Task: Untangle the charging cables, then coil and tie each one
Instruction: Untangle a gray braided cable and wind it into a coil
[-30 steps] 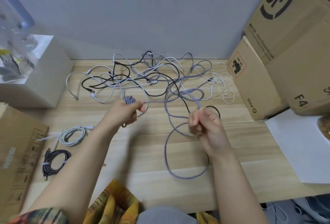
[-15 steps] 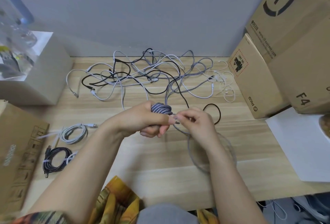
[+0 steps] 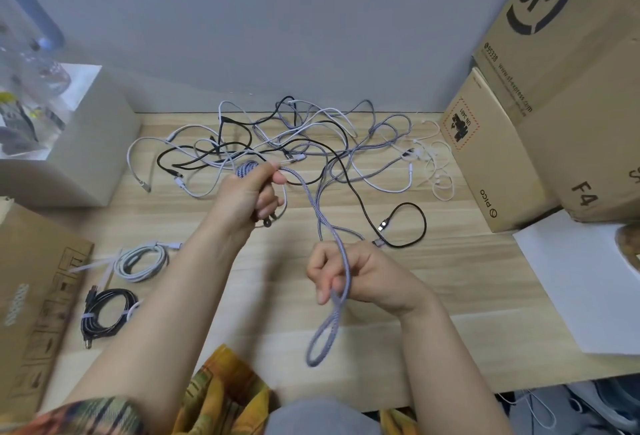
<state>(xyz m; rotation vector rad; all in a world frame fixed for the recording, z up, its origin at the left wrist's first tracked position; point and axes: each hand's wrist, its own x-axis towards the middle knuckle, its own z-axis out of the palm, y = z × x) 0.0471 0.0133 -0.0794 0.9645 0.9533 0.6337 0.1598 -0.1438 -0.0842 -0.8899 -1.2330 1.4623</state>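
Note:
A tangle of white, grey and black charging cables (image 3: 311,143) lies at the back of the wooden table (image 3: 450,313). My left hand (image 3: 247,197) is closed around a small coil of the braided grey cable (image 3: 246,168), held above the table. That same braided cable (image 3: 323,223) runs down to my right hand (image 3: 349,275), which grips it and lets a loop (image 3: 323,337) hang below the fingers. A loose black cable (image 3: 408,223) lies curled right of my hands.
Two tied coils rest at the left: a white one (image 3: 140,259) and a black one (image 3: 104,313). Cardboard boxes (image 3: 485,164) stand at the right, a white box (image 3: 86,143) at the back left, a flat carton (image 3: 31,296) at the left edge, and a white sheet (image 3: 571,282) on the right.
My hands have drawn apart: the left one lifted the coil back and left, the right one pulled the braided cable toward me, and a long loop now hangs from it.

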